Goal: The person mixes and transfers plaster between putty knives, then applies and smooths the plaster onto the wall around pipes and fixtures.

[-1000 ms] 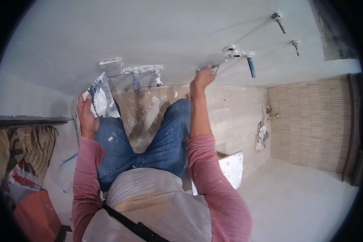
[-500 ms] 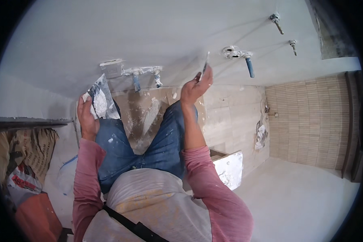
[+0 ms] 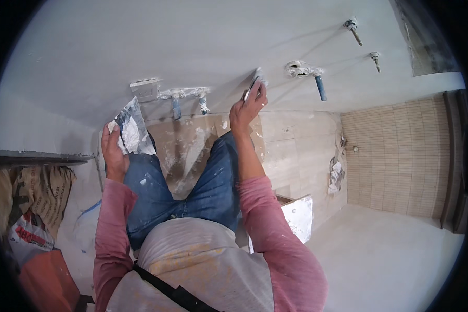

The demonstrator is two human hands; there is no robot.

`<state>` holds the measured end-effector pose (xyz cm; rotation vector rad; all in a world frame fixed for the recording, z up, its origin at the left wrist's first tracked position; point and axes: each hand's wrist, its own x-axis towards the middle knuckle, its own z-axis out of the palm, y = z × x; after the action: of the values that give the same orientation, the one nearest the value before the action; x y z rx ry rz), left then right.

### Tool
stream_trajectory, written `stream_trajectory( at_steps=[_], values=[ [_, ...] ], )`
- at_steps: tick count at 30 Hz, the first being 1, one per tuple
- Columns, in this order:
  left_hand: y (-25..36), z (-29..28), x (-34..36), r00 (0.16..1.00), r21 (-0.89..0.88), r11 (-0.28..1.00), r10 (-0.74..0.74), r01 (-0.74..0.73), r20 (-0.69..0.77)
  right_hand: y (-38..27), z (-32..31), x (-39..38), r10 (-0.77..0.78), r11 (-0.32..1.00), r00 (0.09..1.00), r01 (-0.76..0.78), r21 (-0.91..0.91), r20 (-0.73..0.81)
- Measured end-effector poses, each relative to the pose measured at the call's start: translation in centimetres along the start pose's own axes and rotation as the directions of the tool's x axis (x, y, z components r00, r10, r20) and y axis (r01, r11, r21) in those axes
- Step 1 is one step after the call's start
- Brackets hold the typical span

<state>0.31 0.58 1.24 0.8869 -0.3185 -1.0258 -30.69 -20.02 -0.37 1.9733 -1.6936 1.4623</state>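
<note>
My left hand (image 3: 114,151) grips the edge of a flat metal plate (image 3: 136,110), and a heap of white plaster (image 3: 133,136) lies on it. In my right hand (image 3: 248,110) is a putty knife (image 3: 254,83), its blade edge up at the grey-white wall (image 3: 218,47). Whether the blade touches the wall or stands just off it I cannot tell. Between my hands, blue-capped pipe stubs (image 3: 177,108) and a plaster-smeared box (image 3: 144,89) stick out of the wall.
Right of my right hand another blue pipe stub (image 3: 320,87) and two valve fittings (image 3: 354,32) project. A white-smeared box (image 3: 296,216) stands by my right elbow. Bags (image 3: 44,197) lie at far left. Cardboard (image 3: 192,151) covers the floor by my legs; a tiled area (image 3: 395,156) is at right.
My right hand has shifted slightly left and down with the putty knife, whose blade has turned. My left hand and the plate have barely moved.
</note>
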Motion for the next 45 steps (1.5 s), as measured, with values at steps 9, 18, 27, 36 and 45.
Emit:
stream_trajectory(
  at_steps=[9,18,27,36,45],
  values=[
    [0.1,0.3,-0.1,0.998,0.030,0.999,0.018,-0.019,0.063,0.8,-1.6,4.1,-0.006,0.999,0.983,-0.001,-0.038,-0.182],
    [-0.2,-0.3,0.2,0.998,0.005,1.000,0.017,-0.017,0.055,5.2,-2.4,0.0,-0.097,0.995,0.995,0.097,0.027,-0.026],
    [0.1,0.4,0.0,0.998,0.037,0.999,-0.012,0.010,0.057,9.8,-2.7,4.8,-0.225,0.961,0.974,0.222,-0.165,-0.003],
    [0.1,0.3,-0.1,0.999,0.053,0.998,0.019,-0.021,0.046,8.9,-3.9,-1.4,-0.141,0.990,0.965,0.142,0.012,0.221],
    [-0.1,0.2,0.0,0.999,0.047,0.999,0.021,-0.023,0.050,12.6,-1.7,3.8,0.603,0.634,0.797,-0.488,0.599,0.011]
  ],
)
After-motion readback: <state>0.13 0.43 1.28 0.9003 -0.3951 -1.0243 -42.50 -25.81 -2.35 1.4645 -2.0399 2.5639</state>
